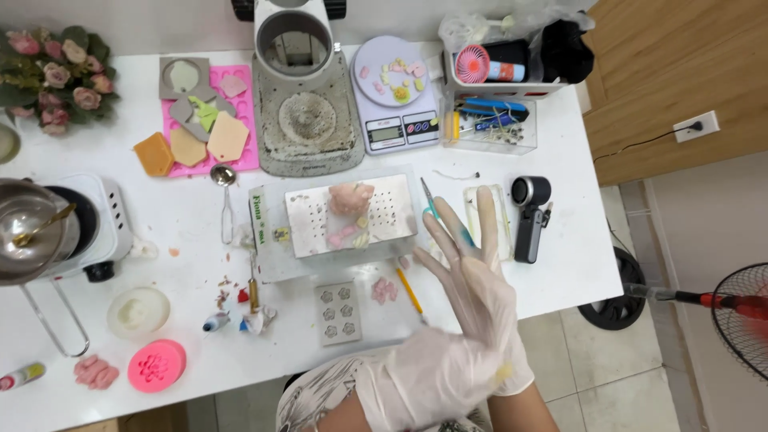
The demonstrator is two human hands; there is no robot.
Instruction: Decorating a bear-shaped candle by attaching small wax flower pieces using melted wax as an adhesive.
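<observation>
My right hand (pixel 472 276) is raised over the table's front edge, fingers spread, in a thin translucent glove. My left hand (pixel 424 376), also gloved and blurred, is closed on the glove's cuff at my right wrist. Behind the right fingers lie teal-handled tweezers (pixel 427 198) and a narrow clear tray (pixel 502 220). A yellow pencil (pixel 410 290) lies just left of the hand. Further left, a perforated metal plate (pixel 316 220) carries a pink wax flower (pixel 350 198) and small pale pieces.
A grey flower mould (pixel 338 312) and pink piece (pixel 384 290) lie near the front edge. A black handheld device (pixel 530 216) is at the right, a kitchen scale (pixel 398 120) and press (pixel 302 104) behind. A pot (pixel 32 232) sits on a white hotplate at the left. A floor fan (pixel 744 312) stands right.
</observation>
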